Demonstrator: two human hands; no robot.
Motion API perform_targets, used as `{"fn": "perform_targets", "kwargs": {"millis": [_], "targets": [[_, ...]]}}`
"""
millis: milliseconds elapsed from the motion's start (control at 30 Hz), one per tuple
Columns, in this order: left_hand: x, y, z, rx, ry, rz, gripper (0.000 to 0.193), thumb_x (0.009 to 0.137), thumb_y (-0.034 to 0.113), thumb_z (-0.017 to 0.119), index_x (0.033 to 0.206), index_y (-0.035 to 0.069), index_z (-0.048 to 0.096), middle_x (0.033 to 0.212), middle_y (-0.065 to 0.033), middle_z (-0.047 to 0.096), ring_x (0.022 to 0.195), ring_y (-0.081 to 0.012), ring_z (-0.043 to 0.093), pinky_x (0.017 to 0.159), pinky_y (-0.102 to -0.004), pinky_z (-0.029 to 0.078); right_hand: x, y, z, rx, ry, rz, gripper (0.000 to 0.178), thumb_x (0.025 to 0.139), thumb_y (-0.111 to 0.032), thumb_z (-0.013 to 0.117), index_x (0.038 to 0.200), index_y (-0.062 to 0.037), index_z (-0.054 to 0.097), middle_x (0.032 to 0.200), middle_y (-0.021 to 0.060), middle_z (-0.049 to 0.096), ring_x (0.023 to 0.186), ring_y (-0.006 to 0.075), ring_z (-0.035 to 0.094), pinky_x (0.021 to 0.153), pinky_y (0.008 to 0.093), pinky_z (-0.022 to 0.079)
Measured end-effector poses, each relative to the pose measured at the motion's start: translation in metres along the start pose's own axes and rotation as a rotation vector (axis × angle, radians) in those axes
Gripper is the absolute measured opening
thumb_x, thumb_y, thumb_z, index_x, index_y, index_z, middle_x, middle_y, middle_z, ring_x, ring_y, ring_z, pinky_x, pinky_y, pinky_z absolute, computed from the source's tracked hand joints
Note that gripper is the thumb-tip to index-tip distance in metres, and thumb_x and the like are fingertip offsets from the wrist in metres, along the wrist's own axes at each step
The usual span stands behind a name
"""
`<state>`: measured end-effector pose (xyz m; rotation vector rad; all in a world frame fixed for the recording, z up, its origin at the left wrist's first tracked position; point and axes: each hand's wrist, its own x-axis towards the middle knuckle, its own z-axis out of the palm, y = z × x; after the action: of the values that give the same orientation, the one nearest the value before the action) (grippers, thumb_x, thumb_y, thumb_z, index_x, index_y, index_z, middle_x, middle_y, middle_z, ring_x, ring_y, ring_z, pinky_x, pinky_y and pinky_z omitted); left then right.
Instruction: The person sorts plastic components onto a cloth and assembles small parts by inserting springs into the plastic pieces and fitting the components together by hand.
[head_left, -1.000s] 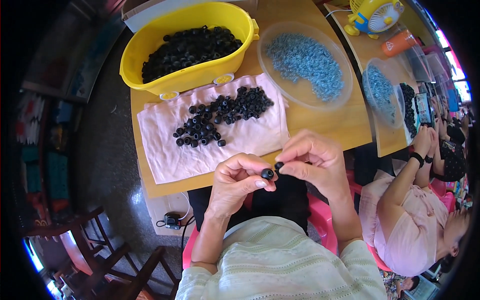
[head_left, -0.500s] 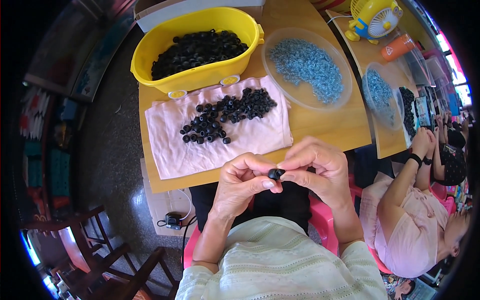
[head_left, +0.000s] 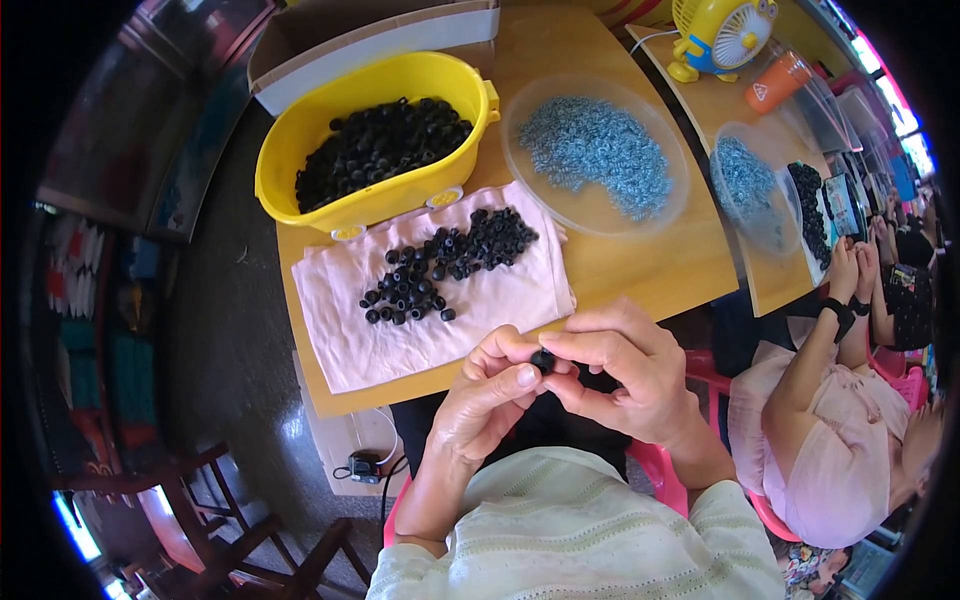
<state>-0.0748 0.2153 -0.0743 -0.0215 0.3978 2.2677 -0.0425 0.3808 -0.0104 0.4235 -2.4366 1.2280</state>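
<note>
Between the fingertips of both hands, just past the near edge of the table, sits a small round black part (head_left: 543, 361). My left hand (head_left: 488, 392) pinches it with thumb and forefinger. From the other side, the thumb and forefinger of my right hand (head_left: 628, 372) close on it, partly hiding it. On a pink cloth (head_left: 345, 345) beyond my hands lie many similar round black parts with holes (head_left: 405, 288). Smaller black pieces (head_left: 500, 236) are heaped at the cloth's far right.
A yellow tub (head_left: 275, 180) of black parts stands behind the cloth. To its right is a clear round tray (head_left: 600, 222) of bluish ring-like pieces. A cardboard box (head_left: 370, 50) stands at the back. On the right, a seated person (head_left: 840, 420) works by a second table with a yellow fan (head_left: 725, 35).
The view has shifted, so the table sits lower in it. My fingers have turned the black part, and my right hand's grip on it has changed slightly.
</note>
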Motion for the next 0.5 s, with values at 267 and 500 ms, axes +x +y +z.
{"fn": "perform_targets", "kwargs": {"millis": [267, 500], "targets": [[0.003, 0.002, 0.010, -0.005, 0.020, 0.013, 0.011, 0.087, 0.003, 0.066, 0.096, 0.008, 0.064, 0.099, -0.0076, 0.067, 0.095, -0.0182, 0.064, 0.089, -0.0330, 0.050, 0.007, 0.006, -0.003, 0.018, 0.020, -0.093, 0.036, 0.063, -0.002, 0.078, 0.097, -0.0055, 0.065, 0.093, 0.0053, 0.062, 0.076, 0.0216, 0.062, 0.064, 0.0305, 0.052], [0.005, 0.012, 0.023, -0.041, 0.094, -0.062, 0.013, 0.085, 0.002, 0.068, 0.096, 0.007, 0.065, 0.097, -0.0063, 0.068, 0.090, -0.0140, 0.065, 0.085, -0.0271, 0.051, 0.022, 0.007, -0.012, -0.035, 0.044, -0.296, 0.030, 0.065, 0.001, 0.078, 0.092, 0.0007, 0.068, 0.088, 0.0087, 0.065, 0.063, 0.0189, 0.061, 0.053, 0.0274, 0.049]]}}
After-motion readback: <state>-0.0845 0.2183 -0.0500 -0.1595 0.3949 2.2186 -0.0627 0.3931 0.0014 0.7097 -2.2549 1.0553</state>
